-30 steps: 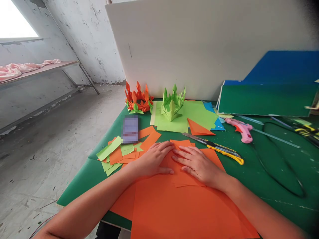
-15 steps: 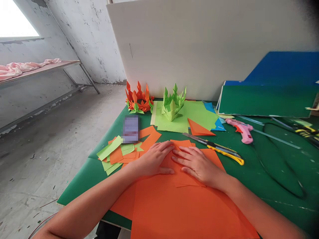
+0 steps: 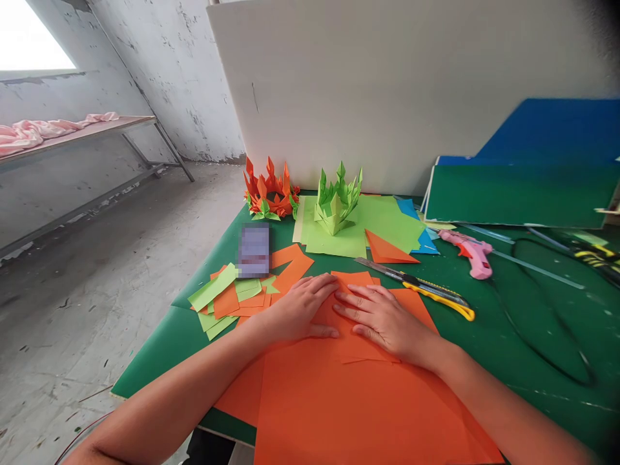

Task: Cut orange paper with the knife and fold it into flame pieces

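Both hands lie flat on a small folded orange paper (image 3: 356,349) that rests on a large orange sheet (image 3: 349,413) on the green table (image 3: 159,349). My left hand (image 3: 295,310) presses the paper's left part, fingers stretched out and pointing right. My right hand (image 3: 382,316) presses its right part, fingers spread and pointing left. The fingertips of the two hands nearly meet. Neither hand grips anything.
A yellow utility knife (image 3: 421,287) lies just beyond my right hand. Orange and green paper scraps (image 3: 232,297) and a blurred card (image 3: 253,250) sit left. Orange (image 3: 268,194) and green (image 3: 336,200) origami crowns stand at the back, with a pink glue gun (image 3: 467,248) right.
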`<act>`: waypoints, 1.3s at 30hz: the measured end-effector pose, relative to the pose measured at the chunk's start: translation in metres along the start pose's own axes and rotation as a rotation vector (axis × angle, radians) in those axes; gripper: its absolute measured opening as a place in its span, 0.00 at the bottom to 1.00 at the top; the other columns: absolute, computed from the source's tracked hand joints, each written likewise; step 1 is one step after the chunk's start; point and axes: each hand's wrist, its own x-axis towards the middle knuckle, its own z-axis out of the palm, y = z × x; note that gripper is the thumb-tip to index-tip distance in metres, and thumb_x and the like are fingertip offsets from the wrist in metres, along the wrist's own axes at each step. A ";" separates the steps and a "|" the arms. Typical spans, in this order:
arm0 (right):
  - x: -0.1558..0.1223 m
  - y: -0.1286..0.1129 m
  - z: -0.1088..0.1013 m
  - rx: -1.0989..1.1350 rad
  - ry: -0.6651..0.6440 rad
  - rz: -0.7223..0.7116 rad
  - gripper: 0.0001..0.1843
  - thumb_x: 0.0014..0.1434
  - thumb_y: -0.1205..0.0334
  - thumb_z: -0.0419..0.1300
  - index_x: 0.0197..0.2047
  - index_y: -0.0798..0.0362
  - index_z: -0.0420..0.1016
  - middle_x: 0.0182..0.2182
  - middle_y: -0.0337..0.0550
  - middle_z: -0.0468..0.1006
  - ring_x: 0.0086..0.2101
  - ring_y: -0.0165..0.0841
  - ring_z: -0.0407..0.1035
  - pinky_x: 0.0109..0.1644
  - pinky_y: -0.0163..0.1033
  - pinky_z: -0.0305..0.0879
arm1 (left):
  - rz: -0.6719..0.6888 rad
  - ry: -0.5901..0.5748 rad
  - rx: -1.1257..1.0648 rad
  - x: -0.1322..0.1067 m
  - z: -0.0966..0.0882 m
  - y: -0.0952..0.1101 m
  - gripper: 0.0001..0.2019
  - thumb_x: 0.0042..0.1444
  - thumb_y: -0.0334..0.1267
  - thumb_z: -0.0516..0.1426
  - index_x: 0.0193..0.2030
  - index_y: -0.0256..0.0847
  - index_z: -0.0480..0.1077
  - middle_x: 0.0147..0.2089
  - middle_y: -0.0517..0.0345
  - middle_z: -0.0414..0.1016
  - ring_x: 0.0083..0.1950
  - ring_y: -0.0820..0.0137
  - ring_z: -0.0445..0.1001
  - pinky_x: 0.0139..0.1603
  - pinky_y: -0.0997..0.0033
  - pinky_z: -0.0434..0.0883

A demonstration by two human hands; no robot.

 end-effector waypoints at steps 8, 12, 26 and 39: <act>0.000 0.000 0.000 -0.004 0.004 -0.006 0.24 0.70 0.52 0.48 0.67 0.40 0.61 0.67 0.39 0.61 0.65 0.45 0.54 0.64 0.60 0.56 | -0.004 -0.006 -0.009 0.000 0.000 0.001 0.39 0.54 0.57 0.62 0.68 0.43 0.57 0.68 0.44 0.59 0.67 0.52 0.62 0.68 0.51 0.59; 0.000 -0.001 -0.001 0.000 0.008 -0.005 0.24 0.70 0.53 0.49 0.67 0.40 0.61 0.66 0.39 0.62 0.65 0.45 0.55 0.63 0.60 0.57 | -0.005 0.000 -0.012 0.000 0.000 0.000 0.40 0.53 0.57 0.63 0.68 0.44 0.56 0.68 0.44 0.59 0.67 0.51 0.62 0.68 0.51 0.58; 0.000 0.000 0.000 0.010 -0.025 -0.002 0.24 0.71 0.52 0.47 0.67 0.41 0.60 0.67 0.38 0.60 0.65 0.46 0.53 0.64 0.60 0.54 | -0.004 -0.004 0.010 -0.001 0.001 -0.001 0.40 0.54 0.57 0.62 0.68 0.41 0.56 0.69 0.43 0.59 0.67 0.52 0.61 0.68 0.52 0.58; 0.000 0.000 0.000 -0.001 -0.026 -0.002 0.23 0.71 0.52 0.47 0.67 0.41 0.61 0.67 0.38 0.61 0.65 0.45 0.53 0.64 0.59 0.54 | -0.077 -0.007 0.100 -0.001 0.003 -0.002 0.44 0.50 0.66 0.59 0.68 0.43 0.57 0.69 0.47 0.61 0.74 0.46 0.47 0.71 0.43 0.47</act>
